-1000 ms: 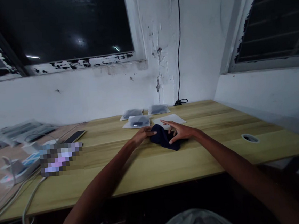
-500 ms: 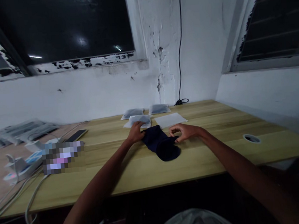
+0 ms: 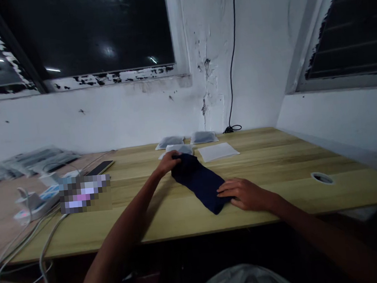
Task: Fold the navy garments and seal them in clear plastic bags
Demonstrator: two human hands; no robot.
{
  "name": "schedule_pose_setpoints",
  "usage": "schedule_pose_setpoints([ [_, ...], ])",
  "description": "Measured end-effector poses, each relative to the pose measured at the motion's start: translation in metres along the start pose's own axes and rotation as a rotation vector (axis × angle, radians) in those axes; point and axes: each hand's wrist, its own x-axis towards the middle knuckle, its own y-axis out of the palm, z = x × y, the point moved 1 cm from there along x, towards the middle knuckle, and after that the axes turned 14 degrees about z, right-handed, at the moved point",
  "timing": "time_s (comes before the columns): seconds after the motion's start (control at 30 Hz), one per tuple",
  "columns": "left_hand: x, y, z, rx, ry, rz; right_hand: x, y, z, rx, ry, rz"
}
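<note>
A dark navy piece of folded cloth (image 3: 200, 182) lies slantwise on the wooden table, its near end toward the front edge. My left hand (image 3: 168, 163) is closed on the far left end, where the fabric is folded or bunched up. Over the near right end, my right hand (image 3: 246, 193) lies with its fingers stretched out on the cloth. Just beyond the cloth is a flat white pouch (image 3: 218, 151), and a filled whitish pouch (image 3: 181, 149) sits behind my left hand, partly hidden by it.
Two more filled pouches, one on the left (image 3: 170, 142) and one on the right (image 3: 204, 136), lie near the wall. At left are a power strip (image 3: 50, 195) with cables, a phone (image 3: 101, 168) and several grey plastic packages (image 3: 45, 160). A round cable hole (image 3: 323, 178) is at right.
The near end of the cloth has been unfolded toward the front edge, so it lies longer and flatter. My right hand has moved nearer and flattened; my left stays at the far end.
</note>
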Motion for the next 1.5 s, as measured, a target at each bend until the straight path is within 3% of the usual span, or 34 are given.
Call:
schedule_pose_setpoints([
  [0.1, 0.002, -0.01, 0.023, 0.088, -0.229, -0.06, -0.02, -0.008, -0.005, 0.041, -0.014, 0.021],
  [0.17, 0.002, -0.01, 0.027, 0.229, -0.214, -0.148, -0.029, -0.012, -0.005, 0.063, -0.002, 0.041],
  [0.23, 0.0, -0.008, 0.02, 0.288, -0.101, -0.164, -0.034, -0.013, -0.002, 0.078, 0.006, 0.062],
  [0.3, -0.003, -0.004, 0.008, 0.257, 0.045, -0.001, -0.036, -0.012, 0.0, 0.098, 0.004, 0.071],
  [0.37, -0.008, -0.002, -0.004, 0.225, 0.166, 0.249, -0.039, -0.01, 0.0, 0.115, 0.007, 0.067],
  [0.43, -0.014, -0.002, -0.011, 0.227, 0.226, 0.441, -0.045, -0.009, -0.004, 0.122, 0.028, 0.049],
  [0.53, -0.021, -0.005, -0.01, 0.23, 0.226, 0.546, -0.064, -0.008, -0.015, 0.131, 0.081, 0.03],
  [0.67, -0.017, -0.004, -0.002, 0.236, 0.21, 0.449, -0.097, -0.009, -0.027, 0.145, 0.18, 0.034],
  [0.8, -0.01, 0.009, -0.001, 0.227, 0.209, 0.394, -0.119, -0.009, -0.027, 0.152, 0.214, 0.034],
  [0.9, -0.006, 0.021, -0.005, 0.192, 0.175, 0.329, -0.122, -0.007, -0.023, 0.162, 0.198, 0.022],
  [1.03, 0.0, 0.034, -0.012, 0.244, 0.013, 0.18, -0.115, 0.002, -0.012, 0.131, 0.121, -0.014],
  [1.1, 0.0, 0.038, -0.017, 0.249, -0.071, 0.109, -0.111, 0.009, -0.004, 0.107, 0.075, -0.063],
  [1.17, -0.003, 0.042, -0.028, 0.198, -0.068, 0.009, -0.109, 0.016, 0.006, 0.096, 0.021, -0.136],
  [1.27, -0.018, 0.049, -0.057, 0.096, 0.191, -0.198, -0.106, 0.018, 0.018, 0.101, -0.046, -0.219],
  [1.33, -0.033, 0.058, -0.079, 0.101, 0.47, -0.197, -0.105, 0.012, 0.023, 0.121, -0.046, -0.259],
  [1.4, -0.049, 0.072, -0.099, 0.201, 0.725, 0.0, -0.101, -0.001, 0.025, 0.165, 0.01, -0.29],
  [1.5, -0.067, 0.095, -0.117, 0.35, 0.902, 0.302, -0.085, -0.025, 0.021, 0.277, 0.186, -0.311],
])
